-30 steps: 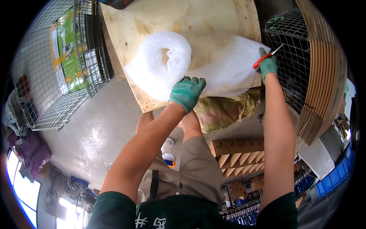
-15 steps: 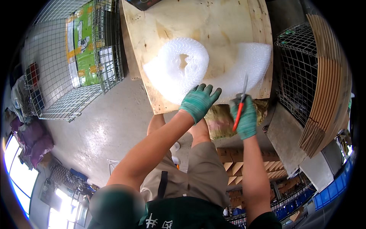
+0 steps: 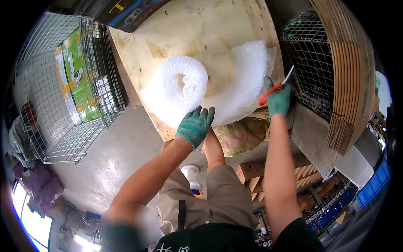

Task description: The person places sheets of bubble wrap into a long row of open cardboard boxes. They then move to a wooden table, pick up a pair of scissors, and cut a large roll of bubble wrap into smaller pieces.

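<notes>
On the wooden table [image 3: 201, 35] lies a white roll of bubble wrap [image 3: 196, 80], with a hole in its middle. A loose length of the wrap [image 3: 243, 80] curves out to the right and up, its edge reaching the table's right side. My left hand [image 3: 194, 128], in a green glove, rests at the roll's near edge with fingers stretched out. My right hand [image 3: 278, 101], gloved too, grips a pair of scissors [image 3: 273, 92] with red handles beside the wrap's right edge. The blades point up and to the right, away from the wrap.
A wire cage [image 3: 63, 145] with a green printed carton [image 3: 82, 80] stands left. A dark box [image 3: 121, 14] sits at the table's far left. To the right are another wire cage [image 3: 310, 71] and flat cardboard sheets [image 3: 342, 84]. A wrapped bundle [image 3: 237, 140] lies below the table's near edge.
The view has shifted, bringing more of the dark box in. My right hand has moved up and right with the scissors, which now tilt to the right. My left hand stays by the roll.
</notes>
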`<state>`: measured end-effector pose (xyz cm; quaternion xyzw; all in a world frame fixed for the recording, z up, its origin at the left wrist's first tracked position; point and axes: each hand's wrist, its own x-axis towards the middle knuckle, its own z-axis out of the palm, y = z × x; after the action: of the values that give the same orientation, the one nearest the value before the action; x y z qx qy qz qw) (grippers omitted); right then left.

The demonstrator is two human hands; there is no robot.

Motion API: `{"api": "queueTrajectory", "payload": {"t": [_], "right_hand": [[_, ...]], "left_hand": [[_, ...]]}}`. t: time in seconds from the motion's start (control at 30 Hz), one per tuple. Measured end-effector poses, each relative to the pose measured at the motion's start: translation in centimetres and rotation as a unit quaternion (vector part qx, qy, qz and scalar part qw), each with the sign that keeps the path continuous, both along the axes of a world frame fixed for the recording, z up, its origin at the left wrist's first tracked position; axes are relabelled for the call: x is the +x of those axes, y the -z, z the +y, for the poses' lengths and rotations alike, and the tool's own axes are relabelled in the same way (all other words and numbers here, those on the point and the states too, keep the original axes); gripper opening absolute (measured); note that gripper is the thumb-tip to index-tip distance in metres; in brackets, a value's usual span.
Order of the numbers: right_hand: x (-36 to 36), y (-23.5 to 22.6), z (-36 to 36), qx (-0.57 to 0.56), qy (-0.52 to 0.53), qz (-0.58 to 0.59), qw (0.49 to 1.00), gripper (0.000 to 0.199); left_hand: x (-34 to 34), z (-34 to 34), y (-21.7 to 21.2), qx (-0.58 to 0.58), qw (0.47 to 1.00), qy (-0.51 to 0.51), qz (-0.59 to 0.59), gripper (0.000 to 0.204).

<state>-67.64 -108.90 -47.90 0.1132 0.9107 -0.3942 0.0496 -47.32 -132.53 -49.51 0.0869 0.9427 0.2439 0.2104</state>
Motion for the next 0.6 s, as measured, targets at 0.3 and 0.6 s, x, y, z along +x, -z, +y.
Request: {"api": "queueTrajectory", "payload": {"t": [0.3, 0.6], "right_hand": [[-3.8, 4.0, -2.0, 0.223, -0.076, -0.133, 0.963, 0.045], [3.1, 3.1, 7.1, 0.115, 0.037, -0.074, 0.99, 0.04]], "left_hand": [[-2.1, -0.3, -1.6, -0.026, 0.994, 0.011, -0.109, 0.054], [-7.4, -3.7, -5.3, 0.049, 0.997, 0.041, -0.033, 0.039]]}}
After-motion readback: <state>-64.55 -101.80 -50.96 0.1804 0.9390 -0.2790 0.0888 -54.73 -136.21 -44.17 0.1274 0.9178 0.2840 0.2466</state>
